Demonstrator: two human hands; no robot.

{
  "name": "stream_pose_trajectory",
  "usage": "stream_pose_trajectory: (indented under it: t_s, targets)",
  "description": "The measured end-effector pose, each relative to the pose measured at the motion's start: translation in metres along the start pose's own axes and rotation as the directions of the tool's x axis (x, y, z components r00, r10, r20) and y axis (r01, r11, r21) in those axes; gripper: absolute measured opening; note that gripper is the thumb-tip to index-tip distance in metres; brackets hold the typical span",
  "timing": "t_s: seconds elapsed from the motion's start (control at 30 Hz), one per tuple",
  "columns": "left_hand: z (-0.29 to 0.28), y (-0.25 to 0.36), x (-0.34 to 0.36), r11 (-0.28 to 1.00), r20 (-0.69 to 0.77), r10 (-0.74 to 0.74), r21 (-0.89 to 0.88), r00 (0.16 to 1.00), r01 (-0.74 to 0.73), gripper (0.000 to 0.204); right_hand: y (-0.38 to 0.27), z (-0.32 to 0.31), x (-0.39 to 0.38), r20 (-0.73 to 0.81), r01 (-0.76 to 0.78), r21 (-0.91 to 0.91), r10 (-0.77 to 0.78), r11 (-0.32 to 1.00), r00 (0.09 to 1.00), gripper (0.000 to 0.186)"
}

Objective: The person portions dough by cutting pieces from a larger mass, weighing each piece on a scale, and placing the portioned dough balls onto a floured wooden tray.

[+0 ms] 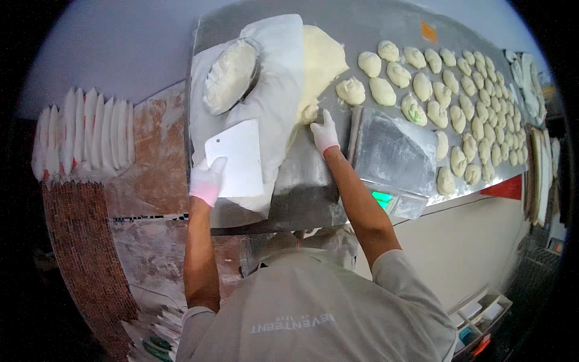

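My left hand (207, 181), in a white glove with a pink cuff, grips a white flat dough scraper (240, 154) by its near edge. The scraper lies over a white cloth (278, 78) that partly covers a large mass of pale dough (322, 57). My right hand (325, 133), gloved alike, has its thumb and forefinger spread beside a small lump of dough (309, 113) at the mass's near edge. Whether the fingertips touch the lump I cannot tell. Just right of that hand stands a flour-dusted digital scale (395, 148) with a green-lit display.
A bowl of flour (232, 77) rests on the cloth. Rows of several dough pieces (442, 93) cover the right of the grey worktable (362, 24), where an orange square (429, 32) also lies. White sacks (84, 133) are stacked left; a bin with compartments (482, 317) stands lower right.
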State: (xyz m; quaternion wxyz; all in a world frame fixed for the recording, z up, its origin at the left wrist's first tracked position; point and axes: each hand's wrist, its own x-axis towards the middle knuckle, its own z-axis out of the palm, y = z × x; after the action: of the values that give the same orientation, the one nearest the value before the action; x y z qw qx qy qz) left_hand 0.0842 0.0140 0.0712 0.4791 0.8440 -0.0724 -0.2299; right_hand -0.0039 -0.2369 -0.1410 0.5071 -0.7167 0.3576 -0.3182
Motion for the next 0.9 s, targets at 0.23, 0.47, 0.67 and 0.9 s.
stream_pose_trajectory:
  t_s: [0.23,0.47,0.67,0.9]
  targets:
    - [-0.001,0.065,-0.015,0.975,0.023,0.191,0.113,0.981,-0.192,0.028,0.0,0.015,0.002,0.174,-0.04,0.103,0.022,0.994,0.985,0.026]
    - [0.008,0.106,-0.011,0.878,0.024,0.4,0.277,0.916,-0.39,0.031,-0.007,0.01,-0.004,0.178,-0.021,-0.06,0.032,0.998,0.984,0.024]
    - [0.018,0.117,-0.014,0.84,0.105,0.422,0.327,0.9,-0.432,0.027,-0.027,0.009,-0.016,0.157,-0.125,-0.154,0.149,0.98,0.976,0.043]
    - [0.033,0.12,-0.038,0.864,0.379,0.218,0.354,0.899,-0.359,0.023,-0.032,0.034,-0.005,0.183,-0.022,-0.283,0.076,0.959,0.98,0.046]
